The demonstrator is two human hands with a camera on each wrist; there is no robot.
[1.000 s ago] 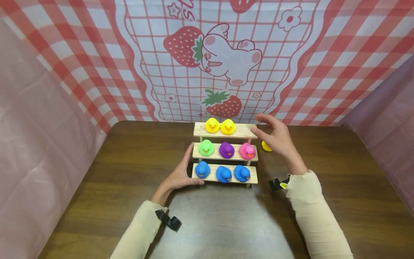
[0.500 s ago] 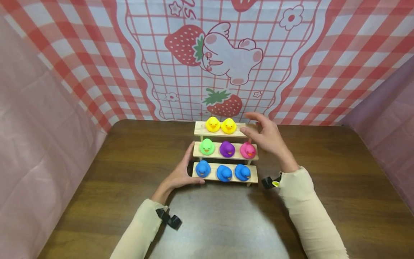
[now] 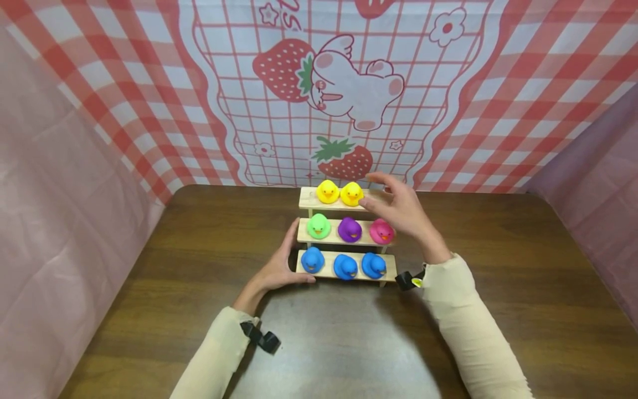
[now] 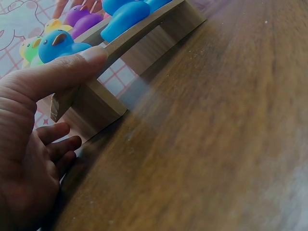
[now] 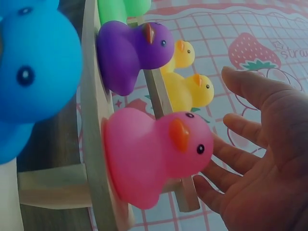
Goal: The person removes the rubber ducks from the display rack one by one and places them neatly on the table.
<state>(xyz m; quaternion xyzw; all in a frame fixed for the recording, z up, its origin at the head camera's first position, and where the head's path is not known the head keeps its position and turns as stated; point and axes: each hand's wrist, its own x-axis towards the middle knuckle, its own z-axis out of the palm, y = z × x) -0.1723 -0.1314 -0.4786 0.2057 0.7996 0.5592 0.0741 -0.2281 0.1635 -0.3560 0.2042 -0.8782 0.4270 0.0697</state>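
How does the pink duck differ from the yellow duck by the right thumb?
The pink duck sits at the right end of the middle shelf; the yellow duck sits on the top shelf, about midway along. The pink duck stands apart from the purple duck; the yellow duck touches or nearly touches its yellow neighbor. Both are upright, orange-beaked and alike in shape.

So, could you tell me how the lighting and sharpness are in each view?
Head view: pale glare on the table, shadow beside the right sleeve; left wrist view: dim, table soft at lower right; right wrist view: dim and hazy, the closest blue duck slightly soft.
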